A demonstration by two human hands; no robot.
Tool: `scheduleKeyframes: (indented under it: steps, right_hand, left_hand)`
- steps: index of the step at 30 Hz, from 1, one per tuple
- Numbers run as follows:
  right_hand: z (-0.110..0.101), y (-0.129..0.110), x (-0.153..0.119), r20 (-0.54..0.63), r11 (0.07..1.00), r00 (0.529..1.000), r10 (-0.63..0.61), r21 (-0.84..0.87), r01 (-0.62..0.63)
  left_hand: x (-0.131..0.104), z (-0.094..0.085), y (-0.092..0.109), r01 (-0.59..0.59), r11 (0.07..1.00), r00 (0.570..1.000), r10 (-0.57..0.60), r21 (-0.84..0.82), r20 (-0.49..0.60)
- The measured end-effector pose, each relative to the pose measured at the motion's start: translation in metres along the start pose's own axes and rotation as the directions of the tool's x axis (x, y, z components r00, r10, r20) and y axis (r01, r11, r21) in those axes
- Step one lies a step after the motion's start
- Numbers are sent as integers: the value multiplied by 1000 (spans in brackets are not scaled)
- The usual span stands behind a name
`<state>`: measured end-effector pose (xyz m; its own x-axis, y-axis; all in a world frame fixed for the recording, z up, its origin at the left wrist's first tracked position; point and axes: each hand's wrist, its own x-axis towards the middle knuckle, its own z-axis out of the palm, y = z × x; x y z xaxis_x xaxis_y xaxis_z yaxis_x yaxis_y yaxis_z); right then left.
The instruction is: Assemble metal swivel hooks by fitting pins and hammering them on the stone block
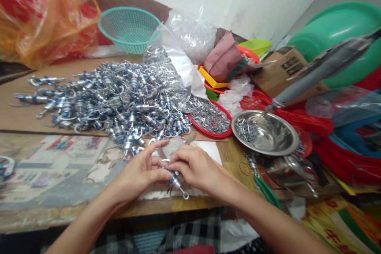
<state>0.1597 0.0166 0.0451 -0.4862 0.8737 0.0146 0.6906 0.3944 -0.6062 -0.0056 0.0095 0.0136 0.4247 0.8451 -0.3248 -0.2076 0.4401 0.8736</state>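
Observation:
Near the front edge of the table, both my hands meet at a small silver-and-blue metal fitting with a ring at its lower end and a curved white-silver piece at its top. My left hand pinches the fitting from the left between thumb and fingers. From the other side, my right hand has its fingertips closed at the fitting's upper end; whether they hold a separate small part is hidden. Just beyond my hands lie a clear lump and a thin blade-like metal piece.
A large heap of similar fittings covers cardboard at the left. A red tray of small metal pieces and a steel bowl with pins stand to the right. A grey rod-shaped tool slants above the bowl. Behind is a teal basket.

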Motion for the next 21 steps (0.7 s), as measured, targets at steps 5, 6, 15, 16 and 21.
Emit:
scheduleKeyframes:
  steps: [5,6,15,16,21]
  right_hand:
    - [9,1,-4,-137,995,988,-74,55,82]
    - [9,4,-5,-172,991,983,-62,110,82]
    - [-15,74,-48,-199,932,952,232,-233,-276]
    - [-15,79,-52,-153,921,952,265,-253,-297]
    - [-22,61,-66,-295,950,930,221,-149,-273]
  left_hand:
    - [1,-1,-1,1,1000,1000,-1,2,5]
    - [1,-1,-1,5,1000,1000,-5,-1,1]
    - [1,-2,-3,21,999,1000,-21,-25,-11]
    - [1,-2,-3,23,999,1000,-23,-27,-16]
    - [0,0,-1,20,1000,999,-20,-14,-38]
